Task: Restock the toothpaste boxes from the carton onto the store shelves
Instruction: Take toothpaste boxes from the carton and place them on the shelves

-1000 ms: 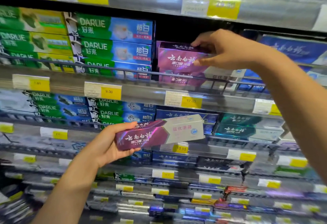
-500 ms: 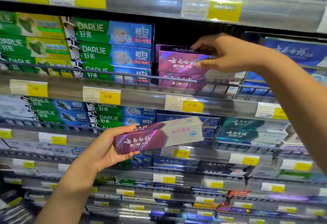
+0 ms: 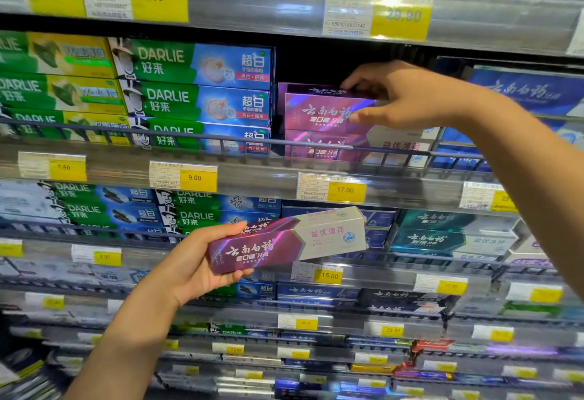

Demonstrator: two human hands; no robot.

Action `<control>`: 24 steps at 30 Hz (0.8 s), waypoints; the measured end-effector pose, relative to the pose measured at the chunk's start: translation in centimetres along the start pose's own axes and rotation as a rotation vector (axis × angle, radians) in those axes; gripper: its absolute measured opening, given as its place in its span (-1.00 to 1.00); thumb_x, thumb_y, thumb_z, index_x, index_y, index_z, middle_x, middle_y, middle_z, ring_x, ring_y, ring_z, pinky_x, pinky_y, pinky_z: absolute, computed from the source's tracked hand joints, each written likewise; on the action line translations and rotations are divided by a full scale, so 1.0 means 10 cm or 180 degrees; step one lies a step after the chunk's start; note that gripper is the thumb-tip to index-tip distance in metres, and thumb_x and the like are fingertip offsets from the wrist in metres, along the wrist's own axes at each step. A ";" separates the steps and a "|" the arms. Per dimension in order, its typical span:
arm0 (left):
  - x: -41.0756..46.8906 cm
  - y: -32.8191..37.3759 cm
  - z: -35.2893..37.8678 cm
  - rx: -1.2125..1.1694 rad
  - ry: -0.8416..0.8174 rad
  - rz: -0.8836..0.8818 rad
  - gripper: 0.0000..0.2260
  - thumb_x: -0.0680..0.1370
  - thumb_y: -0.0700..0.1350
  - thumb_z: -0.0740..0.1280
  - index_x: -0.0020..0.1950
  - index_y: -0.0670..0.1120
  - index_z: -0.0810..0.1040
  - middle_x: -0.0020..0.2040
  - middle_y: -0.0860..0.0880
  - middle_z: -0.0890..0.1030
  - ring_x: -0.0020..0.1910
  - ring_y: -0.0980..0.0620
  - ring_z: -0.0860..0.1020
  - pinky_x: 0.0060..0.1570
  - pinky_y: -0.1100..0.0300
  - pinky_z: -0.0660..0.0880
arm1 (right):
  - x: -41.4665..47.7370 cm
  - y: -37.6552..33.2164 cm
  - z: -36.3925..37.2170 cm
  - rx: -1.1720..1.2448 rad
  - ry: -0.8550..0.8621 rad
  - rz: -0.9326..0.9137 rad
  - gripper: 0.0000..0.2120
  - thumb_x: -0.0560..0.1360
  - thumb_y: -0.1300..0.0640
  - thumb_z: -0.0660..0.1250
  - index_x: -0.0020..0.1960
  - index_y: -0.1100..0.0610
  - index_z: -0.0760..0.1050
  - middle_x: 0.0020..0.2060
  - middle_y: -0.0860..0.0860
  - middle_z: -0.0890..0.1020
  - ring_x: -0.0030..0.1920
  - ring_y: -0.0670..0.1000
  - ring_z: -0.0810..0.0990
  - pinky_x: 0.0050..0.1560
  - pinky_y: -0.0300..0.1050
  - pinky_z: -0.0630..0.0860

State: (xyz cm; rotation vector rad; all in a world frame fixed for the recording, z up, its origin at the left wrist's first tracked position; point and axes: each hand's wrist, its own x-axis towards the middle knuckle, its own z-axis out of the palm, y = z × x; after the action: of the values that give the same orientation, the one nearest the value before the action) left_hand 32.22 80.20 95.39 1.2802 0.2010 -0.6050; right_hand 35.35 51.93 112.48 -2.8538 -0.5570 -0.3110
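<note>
My right hand (image 3: 407, 96) pinches the top purple toothpaste box (image 3: 319, 108) of a stack on the shelf (image 3: 252, 175), thumb on its front face and fingers on its top. That box lies on another purple and white box (image 3: 331, 149) behind the wire rail. Lower down, my left hand (image 3: 196, 263) grips a third purple and white toothpaste box (image 3: 294, 238) by its left end, holding it level in front of the shelf below. The carton is out of view.
Green and blue Darlie boxes (image 3: 196, 96) are stacked left of the purple stack, and dark blue boxes (image 3: 524, 96) stand to its right. A dark gap is above the purple stack. Yellow price tags (image 3: 346, 192) line the shelf edges. Lower shelves hold more boxes.
My right hand has kept its hold on the top purple box, which has settled squarely on the stack. My left hand and its box have barely moved.
</note>
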 end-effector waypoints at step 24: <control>-0.37 0.58 0.37 0.0213 -0.0285 0.0290 -0.81 0.22 -0.04 0.45 -0.31 -0.15 0.69 -0.30 -0.14 0.65 -0.48 -0.07 0.58 -0.51 0.24 0.52 | -0.98 -0.22 0.54 0.1784 0.0593 -0.0031 -0.62 0.32 0.06 0.53 0.09 -0.03 0.50 0.01 -0.12 0.62 0.02 -0.11 0.62 0.00 -0.18 0.57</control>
State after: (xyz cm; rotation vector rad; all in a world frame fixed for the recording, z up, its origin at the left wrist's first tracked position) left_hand 31.47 78.76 103.03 1.3166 0.0485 -0.5935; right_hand 26.52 51.88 105.31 -2.2572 -0.5213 -0.3521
